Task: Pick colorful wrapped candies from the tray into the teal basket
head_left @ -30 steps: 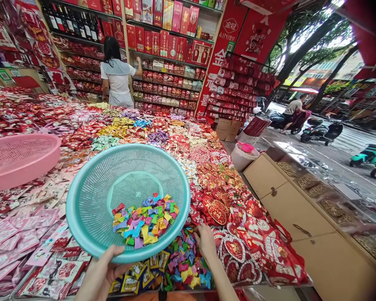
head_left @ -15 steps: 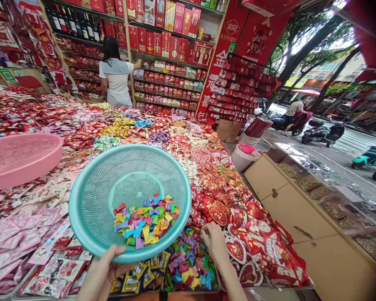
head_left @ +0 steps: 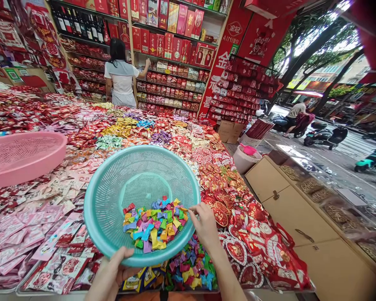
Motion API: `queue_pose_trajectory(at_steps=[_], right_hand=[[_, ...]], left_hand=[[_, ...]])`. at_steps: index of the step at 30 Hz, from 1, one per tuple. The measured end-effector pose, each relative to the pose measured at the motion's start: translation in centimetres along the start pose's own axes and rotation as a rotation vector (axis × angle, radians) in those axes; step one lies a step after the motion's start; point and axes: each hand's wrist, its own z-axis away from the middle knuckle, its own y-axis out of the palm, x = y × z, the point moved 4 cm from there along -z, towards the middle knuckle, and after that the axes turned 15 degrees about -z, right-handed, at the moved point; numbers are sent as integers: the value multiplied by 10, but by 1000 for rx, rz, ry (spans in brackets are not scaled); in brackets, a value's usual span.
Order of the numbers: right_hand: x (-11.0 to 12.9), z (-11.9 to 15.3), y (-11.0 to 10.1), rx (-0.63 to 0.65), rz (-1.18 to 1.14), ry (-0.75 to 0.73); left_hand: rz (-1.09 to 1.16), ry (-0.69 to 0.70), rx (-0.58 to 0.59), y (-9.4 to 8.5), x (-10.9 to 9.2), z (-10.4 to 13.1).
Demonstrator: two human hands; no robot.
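Note:
My left hand (head_left: 113,269) is closed on the near rim of a turquoise plastic basket (head_left: 100,225), thumb over the edge and fingers below. The basket tilts toward me, and a heap of small, brightly wrapped candies (head_left: 153,228) lies in its lower part. Over the right rim, my right hand (head_left: 203,223) pinches a small orange-wrapped candy (head_left: 184,209) between thumb and fingertips. Below that hand, a tray section holds more of the same colourful candies (head_left: 192,267). Dark packets with yellow labels (head_left: 142,280) lie beside them, partly hidden by the basket.
A pink basket (head_left: 47,161) rests at the left on piles of packets. Red heart-shaped packages (head_left: 238,251) lie to the right. Beyond the table stand a wooden cabinet (head_left: 288,209) and a white bucket (head_left: 242,161). A person (head_left: 122,79) faces the shelves at the back.
My right hand has risen from the colourful candies in the tray to the basket's right rim. The basket and left hand sit slightly farther right in view.

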Motion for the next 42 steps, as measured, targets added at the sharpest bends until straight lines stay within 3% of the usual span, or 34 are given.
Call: queue_pose_trajectory(at_steps=[9, 13, 16, 19, 22, 25, 29, 34, 42], right_hand=[[25, -16, 36, 109, 66, -52], [26, -18, 31, 89, -23, -67], [9, -12, 7, -30, -86, -48], [-29, 6, -16, -107, -66, 25], [-73, 34, -22, -57, 25, 129], [-103, 63, -10, 42, 102, 218], [-108, 81, 17, 108, 161, 240], [-102, 77, 44, 173, 203, 237], [-106, 72, 56, 219, 216, 219]], left_hand=[[-9, -5, 8, 0, 10, 0], [-12, -9, 18, 0, 7, 1], [-7, -8, 17, 0, 3, 0], [14, -9, 2, 0, -3, -1], [16, -6, 5, -1, -11, -1], [0, -7, 42, -1, -19, 1], [9, 1, 33, -3, -25, 5], [20, 3, -4, -1, -24, 8], [19, 27, -48, -4, -17, 4]])
